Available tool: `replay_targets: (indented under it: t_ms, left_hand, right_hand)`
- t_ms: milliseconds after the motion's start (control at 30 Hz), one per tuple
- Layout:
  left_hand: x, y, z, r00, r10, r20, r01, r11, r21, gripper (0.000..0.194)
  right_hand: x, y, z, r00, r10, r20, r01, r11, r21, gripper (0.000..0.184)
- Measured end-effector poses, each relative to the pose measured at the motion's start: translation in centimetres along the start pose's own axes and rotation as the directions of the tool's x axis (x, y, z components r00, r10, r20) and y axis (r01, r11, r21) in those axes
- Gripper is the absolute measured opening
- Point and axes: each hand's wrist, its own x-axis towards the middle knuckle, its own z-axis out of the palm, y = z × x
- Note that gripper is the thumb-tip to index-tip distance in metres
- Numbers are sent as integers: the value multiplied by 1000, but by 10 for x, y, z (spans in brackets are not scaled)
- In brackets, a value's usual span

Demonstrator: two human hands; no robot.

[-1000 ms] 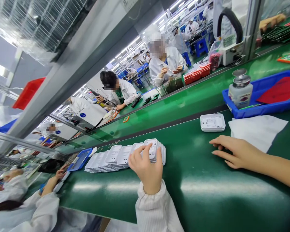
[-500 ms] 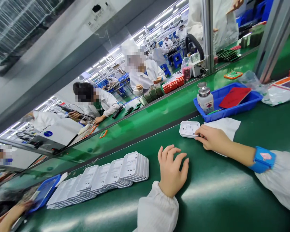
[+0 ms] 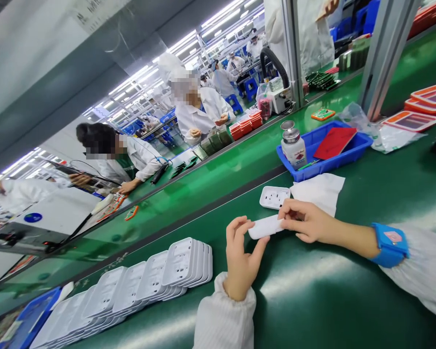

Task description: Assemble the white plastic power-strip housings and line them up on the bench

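Both hands hold one white plastic cover [image 3: 264, 227] just above the green table [image 3: 312, 300]. My right hand [image 3: 305, 223] pinches its right end; a blue wristband [image 3: 389, 245] sits on that wrist. My left hand [image 3: 241, 257] grips the cover's left end with thumb and fingers. A second white cover [image 3: 274, 197] with small holes lies flat just behind them. A long overlapping row of white covers [image 3: 148, 283] lies to the left of my left hand.
A white cloth [image 3: 318, 191] lies by the loose cover. Behind it a blue tray [image 3: 352, 152] holds a red sheet and a dispenser bottle [image 3: 292, 145]. Orange-rimmed trays [image 3: 421, 106] are stacked at far right. Other people in white coats work across the green conveyor [image 3: 210, 184].
My right hand lifted a white cover from the table by the cloth and brought it left. My left hand left the row of covers and rose to take the cover's other end.
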Motion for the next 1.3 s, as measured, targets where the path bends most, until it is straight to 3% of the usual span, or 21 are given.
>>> replay_targets:
  t_ms: [133,233,400,667,767,867,967,1100,1167,1300]
  left_hand:
    - [-1,1,-3,1000,11,-16,-11,1000,3,22]
    - [-1,1,-2,1000,4,-16,-4,1000,-20,23]
    - [-1,2,-1,1000,5,-15,-6,999,-49,25]
    - [2,-6,-9,998,30,63,-31,999,22,30]
    - [2,-8,-9,991,-33,133,36,999,-19,28]
    - [2,-6,-8,961,-172,218,209,965,-159,26]
    - [2,-3,-6,884,-368,290,454,824,-338,25]
    - [3,4,-2,702,-539,465,708,465,-531,36]
    - [3,9,-1,636,-561,529,753,303,-584,38]
    - [4,14,0,566,-547,616,764,66,-642,33]
  right_hand:
    - [-3,3,3,1000,11,22,-10,1000,-25,26]
    - [-2,12,4,998,-12,69,25,981,-193,28]
    - [2,21,4,995,-22,102,67,882,-466,12]
    - [0,17,2,973,-230,7,211,878,-430,17]
    - [-1,16,1,943,-330,-34,278,842,-461,19]
    - [-1,13,0,923,-384,-29,323,813,-484,21]
    - [-2,10,-1,923,-384,25,358,833,-422,29]
    - [-3,10,0,934,-352,59,348,862,-369,40]
    - [-4,11,1,948,-317,43,310,879,-362,42]
    - [-3,11,2,976,-215,22,210,923,-323,41]
